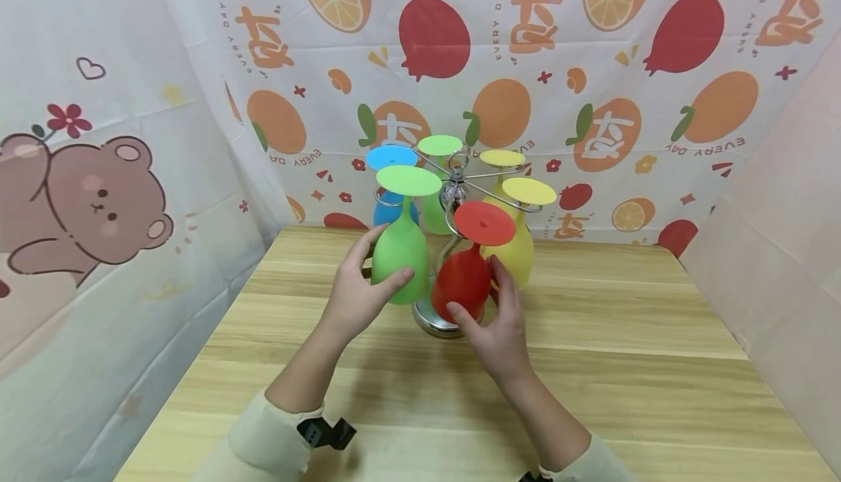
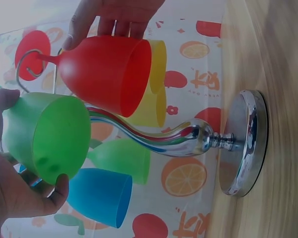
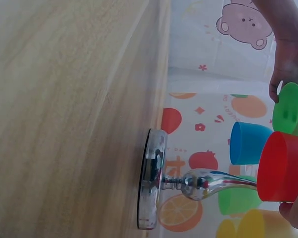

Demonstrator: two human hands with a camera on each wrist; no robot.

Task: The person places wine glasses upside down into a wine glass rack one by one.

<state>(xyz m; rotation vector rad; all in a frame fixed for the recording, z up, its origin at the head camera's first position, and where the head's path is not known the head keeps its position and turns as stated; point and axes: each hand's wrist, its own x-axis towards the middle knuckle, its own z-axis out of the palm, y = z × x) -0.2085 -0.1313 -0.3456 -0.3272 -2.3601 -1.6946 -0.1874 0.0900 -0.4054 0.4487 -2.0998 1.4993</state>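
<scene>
Plastic goblets hang upside down by their feet from a chrome stemware rack point(image 2: 169, 139). In the head view my left hand point(image 1: 355, 292) grips the front green goblet point(image 1: 401, 245) by its bowl, thumb in front and fingers round the far left side. My right hand point(image 1: 502, 332) holds the red goblet point(image 1: 462, 285) between thumb and fingers at the right of its bowl. The red goblet tilts a little. Both bowls face mouth down beside each other, in front of the rack's curved post. My left wrist view shows the green bowl's hollow inside.
Behind them hang a blue goblet point(image 2: 100, 196), another green goblet point(image 2: 121, 159) and two yellow goblets point(image 1: 519, 248). The rack's round chrome base point(image 1: 434, 325) stands on a wooden table point(image 1: 624, 365). Fruit-print cloth point(image 1: 434, 102) covers the back, with pale cloth at both sides.
</scene>
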